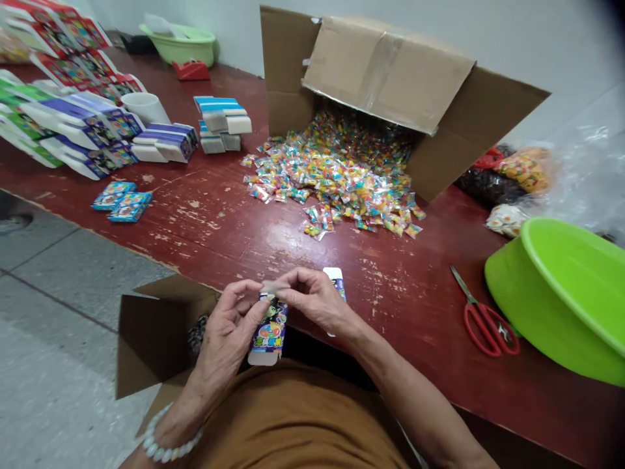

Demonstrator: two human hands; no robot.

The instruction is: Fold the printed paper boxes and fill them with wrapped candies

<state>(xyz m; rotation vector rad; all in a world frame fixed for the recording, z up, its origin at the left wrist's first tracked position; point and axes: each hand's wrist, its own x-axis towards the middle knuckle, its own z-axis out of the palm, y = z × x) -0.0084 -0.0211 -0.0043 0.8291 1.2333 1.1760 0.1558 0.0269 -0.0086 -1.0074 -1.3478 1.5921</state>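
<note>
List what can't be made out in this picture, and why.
All in the head view:
Purple box: upper end, blurred and partly covered by the left hand and right hand.
Second box: mostly behind the right hand.
Pile of packets: its back, behind the cardboard flap.
Green basin: right side, cut off by the picture's edge.

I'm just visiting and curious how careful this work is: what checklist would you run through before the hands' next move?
1. Carton held by the left hand: ok, thumb and fingers are on it.
2. Right hand at the carton's top end: ok.
3. Carton's top closed: cannot tell, fingers and blur hide it.
4. Sweets all inside the big box: not ok, many lie spilled on the table.
5. Scissors apart from both hands: ok, they lie beside the green tub.
</note>
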